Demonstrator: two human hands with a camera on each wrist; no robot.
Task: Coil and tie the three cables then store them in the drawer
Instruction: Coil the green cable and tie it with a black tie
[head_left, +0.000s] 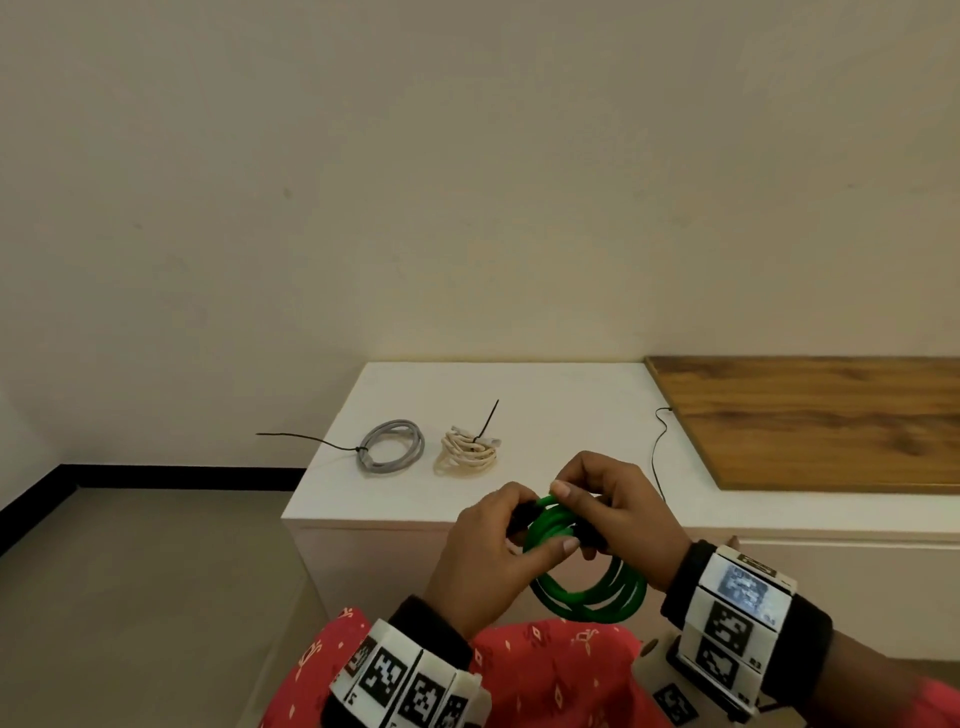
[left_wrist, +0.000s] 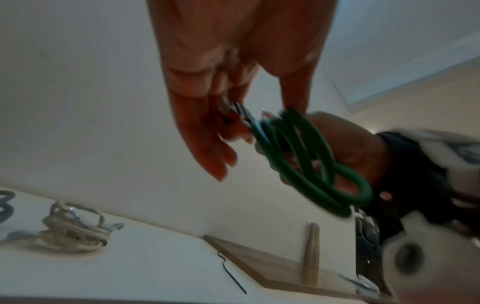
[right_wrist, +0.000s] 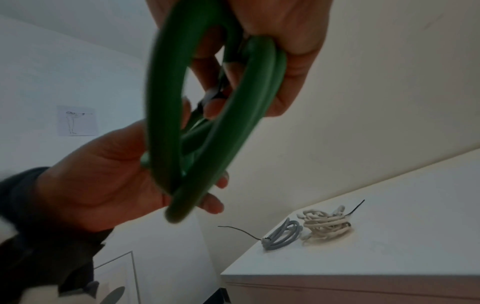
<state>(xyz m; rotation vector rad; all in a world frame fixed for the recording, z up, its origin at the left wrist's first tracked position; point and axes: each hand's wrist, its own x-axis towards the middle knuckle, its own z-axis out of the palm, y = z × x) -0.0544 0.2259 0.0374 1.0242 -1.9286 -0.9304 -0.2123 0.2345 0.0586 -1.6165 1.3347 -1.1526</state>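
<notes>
A coiled green cable (head_left: 587, 587) hangs in the air in front of the white cabinet (head_left: 571, 410), held by both hands. My left hand (head_left: 493, 551) grips the coil's top from the left, thumb across the loops. My right hand (head_left: 618, 514) grips the same bundle from the right. The green cable (left_wrist: 306, 156) (right_wrist: 207, 115) fills both wrist views, with a connector end near the left fingers (left_wrist: 207, 152). A grey coiled cable (head_left: 392, 447) and a cream coiled cable (head_left: 467, 452) lie on the cabinet top, each bound with a black zip tie.
A loose black zip tie (head_left: 660, 452) lies on the cabinet top by the edge of a wooden board (head_left: 821, 421) at the right. Bare floor (head_left: 140, 597) spreads to the left of the cabinet. A wall stands behind.
</notes>
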